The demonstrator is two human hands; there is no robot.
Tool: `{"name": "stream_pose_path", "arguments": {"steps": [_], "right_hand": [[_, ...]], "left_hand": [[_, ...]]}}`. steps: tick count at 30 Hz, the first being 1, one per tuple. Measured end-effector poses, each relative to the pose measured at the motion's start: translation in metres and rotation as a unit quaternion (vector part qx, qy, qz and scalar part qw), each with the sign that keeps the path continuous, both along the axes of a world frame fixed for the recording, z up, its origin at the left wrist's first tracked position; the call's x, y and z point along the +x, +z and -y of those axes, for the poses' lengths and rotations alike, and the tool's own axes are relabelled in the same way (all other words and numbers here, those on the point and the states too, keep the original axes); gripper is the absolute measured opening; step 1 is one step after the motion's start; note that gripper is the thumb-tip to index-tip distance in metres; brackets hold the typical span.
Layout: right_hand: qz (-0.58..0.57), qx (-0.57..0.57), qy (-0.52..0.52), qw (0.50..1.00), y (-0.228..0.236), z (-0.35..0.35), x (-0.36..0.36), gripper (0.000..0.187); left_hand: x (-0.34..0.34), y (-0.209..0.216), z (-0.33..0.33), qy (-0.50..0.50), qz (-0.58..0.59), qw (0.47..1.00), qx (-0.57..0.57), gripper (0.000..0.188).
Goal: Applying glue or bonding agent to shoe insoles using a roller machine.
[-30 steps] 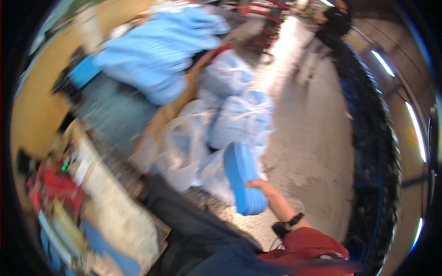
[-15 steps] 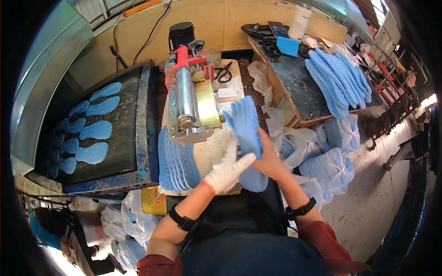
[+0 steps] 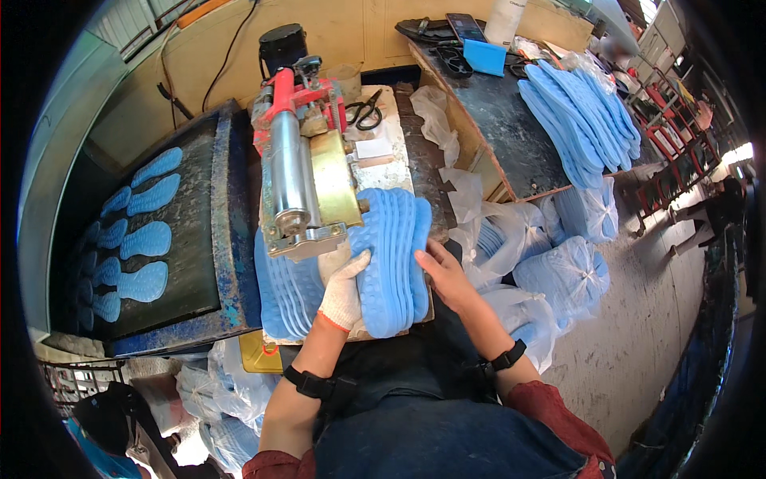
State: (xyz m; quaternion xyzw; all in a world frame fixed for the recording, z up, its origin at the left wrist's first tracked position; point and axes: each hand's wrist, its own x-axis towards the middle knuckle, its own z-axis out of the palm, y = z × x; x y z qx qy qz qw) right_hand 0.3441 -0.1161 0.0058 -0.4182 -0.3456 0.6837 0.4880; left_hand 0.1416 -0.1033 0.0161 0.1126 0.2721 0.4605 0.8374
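A bunch of light-blue, bumpy insoles stands on edge, fanned side by side, on the worktop in front of me. My left hand, in a white knit glove, grips its left side with the thumb over the near face. My bare right hand is at its right side, fingers stretched and fingertips at the outermost insole's edge. Left of the bunch, another row of blue insoles leans on the board, partly under a press with a metal cylinder and red frame. The left fingers are partly hidden behind the insoles.
Single insoles lie on a dark conveyor belt at left. Scissors and a white block lie beyond the bunch. A side table at right bears a heap of insoles. Bagged insoles sit below it.
The bunch in my hands has come down onto the board beside the other row, more upright. My right hand has loosened from it and spread. The view has shifted slightly.
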Motion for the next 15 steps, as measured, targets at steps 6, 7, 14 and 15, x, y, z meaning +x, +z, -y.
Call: {"name": "stream_pose_path", "arguments": {"steps": [6, 7, 14, 15], "right_hand": [[0.146, 0.093, -0.025, 0.985, -0.016, -0.013, 0.013, 0.049], [0.161, 0.112, -0.016, 0.98, -0.022, -0.018, 0.015, 0.048], [0.184, 0.1, -0.096, 0.973, -0.044, -0.02, 0.009, 0.051], [0.261, 0.166, -0.083, 0.947, -0.043, -0.02, 0.009, 0.052]], "left_hand": [[0.007, -0.006, -0.017, -0.016, -0.136, 0.986, 0.094, 0.06], [0.005, -0.009, -0.02, -0.007, -0.292, 0.951, 0.098, 0.06], [-0.006, -0.022, -0.019, -0.034, -0.66, 0.712, 0.238, 0.062], [-0.006, -0.022, -0.018, -0.03, -0.658, 0.708, 0.254, 0.061]]}}
